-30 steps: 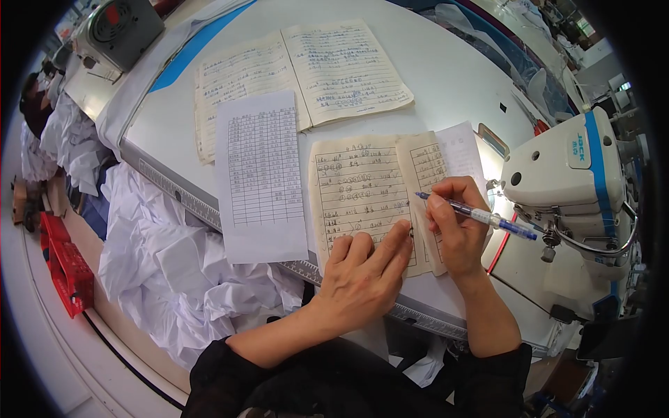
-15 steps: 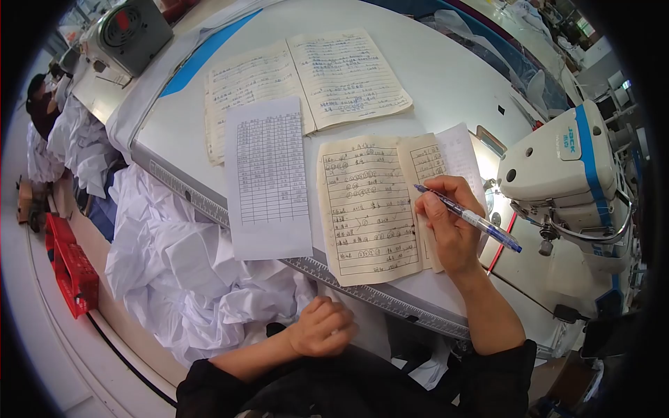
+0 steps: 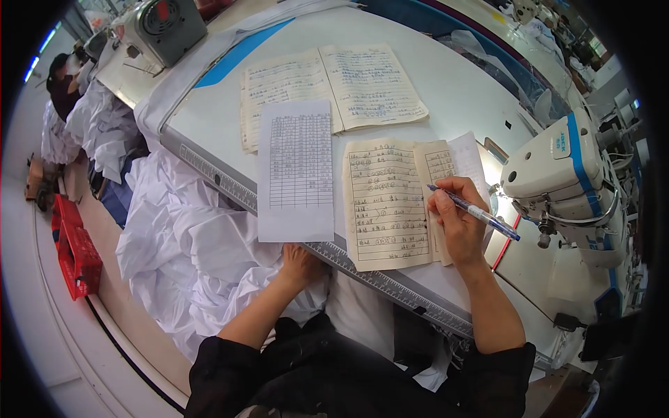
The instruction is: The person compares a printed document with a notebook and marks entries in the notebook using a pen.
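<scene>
My right hand [image 3: 461,226] grips a pen [image 3: 481,214] with a clear barrel and blue end, its tip over the fold of a small notebook [image 3: 387,230] filled with handwriting and circled marks. My left hand [image 3: 301,265] is at the table's front edge, just under the bottom of a printed table sheet [image 3: 296,221]; its fingers are hidden there. Behind the sheet lies a larger open notebook [image 3: 380,87] with blue handwriting, partly covered by the sheet. Another paper [image 3: 468,157] sticks out beneath the small notebook's right side.
A measuring tape strip [image 3: 376,277] runs along the table's front edge. At right stands a white and blue sewing machine [image 3: 547,160]. White fabric [image 3: 185,244] is heaped at the left, near a red plastic object [image 3: 75,247]. Another person [image 3: 64,87] is at far left.
My left hand has moved up and forward from near my body to the table edge, under the sheet. The pen stays in my right hand. The whole view has shifted slightly.
</scene>
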A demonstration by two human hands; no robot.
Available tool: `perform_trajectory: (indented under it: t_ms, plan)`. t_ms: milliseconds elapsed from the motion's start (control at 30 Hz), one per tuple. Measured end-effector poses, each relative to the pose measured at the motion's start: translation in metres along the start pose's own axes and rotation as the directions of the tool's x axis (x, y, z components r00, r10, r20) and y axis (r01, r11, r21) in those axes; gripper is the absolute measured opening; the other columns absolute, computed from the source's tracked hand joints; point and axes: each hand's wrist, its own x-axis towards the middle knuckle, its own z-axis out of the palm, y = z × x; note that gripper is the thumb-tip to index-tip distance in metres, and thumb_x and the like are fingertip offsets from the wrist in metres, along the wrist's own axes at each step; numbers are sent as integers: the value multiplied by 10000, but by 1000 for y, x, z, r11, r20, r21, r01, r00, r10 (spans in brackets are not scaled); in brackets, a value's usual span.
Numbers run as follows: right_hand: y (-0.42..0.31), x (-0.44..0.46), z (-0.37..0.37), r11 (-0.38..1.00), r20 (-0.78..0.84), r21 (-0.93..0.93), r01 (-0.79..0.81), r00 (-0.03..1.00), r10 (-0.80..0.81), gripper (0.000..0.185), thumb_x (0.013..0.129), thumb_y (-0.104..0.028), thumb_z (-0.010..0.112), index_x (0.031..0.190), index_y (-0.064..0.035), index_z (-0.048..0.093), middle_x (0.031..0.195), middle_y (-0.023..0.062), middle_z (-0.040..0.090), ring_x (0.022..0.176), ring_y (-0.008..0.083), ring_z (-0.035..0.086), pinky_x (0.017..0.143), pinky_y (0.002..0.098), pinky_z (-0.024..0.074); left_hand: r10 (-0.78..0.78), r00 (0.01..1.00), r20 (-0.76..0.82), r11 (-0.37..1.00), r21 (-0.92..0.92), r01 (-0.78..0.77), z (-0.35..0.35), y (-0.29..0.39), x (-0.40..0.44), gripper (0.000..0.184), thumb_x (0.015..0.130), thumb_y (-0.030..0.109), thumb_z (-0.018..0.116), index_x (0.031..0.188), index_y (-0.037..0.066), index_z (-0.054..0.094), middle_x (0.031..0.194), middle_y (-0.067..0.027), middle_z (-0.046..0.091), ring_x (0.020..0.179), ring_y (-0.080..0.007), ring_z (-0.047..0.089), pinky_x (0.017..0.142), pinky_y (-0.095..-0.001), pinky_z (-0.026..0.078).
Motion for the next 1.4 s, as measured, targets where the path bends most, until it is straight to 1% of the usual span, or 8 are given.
perform_trajectory:
  t_ms: [133, 233, 367, 433, 600, 800, 1033, 1400]
  plan:
    - [6, 0, -4, 999, 32, -7, 38, 999, -38, 154, 941, -155, 560, 1021, -24, 552, 782, 29, 611, 685, 54, 546, 574, 181, 409, -68, 996, -55, 992, 106, 74, -6, 2, -19, 421, 663, 173, 633, 1080, 117, 622, 996, -124, 626, 982, -308, 576, 779, -446, 446]
    - [8, -1, -6, 999, 7, -14, 51, 999, -51, 117, 905, -76, 592, 968, 21, 580, 767, 50, 621, 668, 84, 581, 618, 216, 484, -203, 967, 152, 973, 146, 181, -46, 19, -38, 255, 670, 117, 613, 922, 78, 619, 702, -109, 616, 709, -301, 628, 685, -452, 467]
    - [9, 0, -6, 999, 10, 19, 46, 999, -46, 116, 902, -74, 593, 970, 19, 579, 769, 50, 620, 669, 89, 581, 621, 216, 485, -201, 964, 176, 978, 91, 188, -87, 43, -71, 170, 665, 91, 595, 832, 63, 594, 708, -124, 620, 697, -311, 628, 622, -426, 475]
    - [13, 1, -6, 997, 1, 7, 78, 997, -78, 107, 903, -68, 589, 965, 19, 580, 768, 48, 619, 673, 90, 580, 622, 217, 486, -253, 894, 371, 968, 100, 232, -107, 57, -91, 271, 658, 131, 660, 917, 72, 610, 707, -128, 631, 723, -332, 632, 634, -434, 475]
    - [17, 4, -6, 992, 33, 28, 119, 992, -120, 95, 907, -69, 586, 956, 12, 585, 786, 42, 616, 690, 81, 577, 641, 209, 489, -228, 920, 319, 973, 101, 207, -125, 79, -126, 170, 670, 101, 605, 831, 55, 571, 686, -124, 616, 678, -306, 629, 578, -421, 469]
    - [13, -2, -7, 984, 5, 35, 176, 984, -176, 95, 911, -81, 579, 953, 4, 589, 766, 37, 613, 680, 80, 571, 637, 208, 485, -125, 990, 69, 984, 136, 115, -116, 95, -137, 144, 681, 81, 577, 822, 61, 551, 775, -93, 574, 804, -271, 567, 721, -377, 429]
    - [13, -1, -4, 972, 56, 57, 227, 972, -230, 83, 904, -80, 582, 936, -3, 586, 744, 35, 601, 656, 75, 553, 614, 211, 475, -179, 984, 4, 970, 165, 176, -115, 95, -149, 207, 644, 103, 622, 830, 62, 540, 789, -93, 564, 827, -272, 554, 740, -381, 416]
    - [17, 1, -4, 954, 83, -54, 295, 953, -290, 101, 873, -82, 605, 928, 3, 597, 721, 30, 590, 614, 74, 504, 568, 222, 439, -203, 970, 137, 979, 49, 198, -139, 108, -137, 459, 709, 208, 714, 1085, 39, 511, 949, -128, 558, 932, -298, 562, 827, -389, 430]
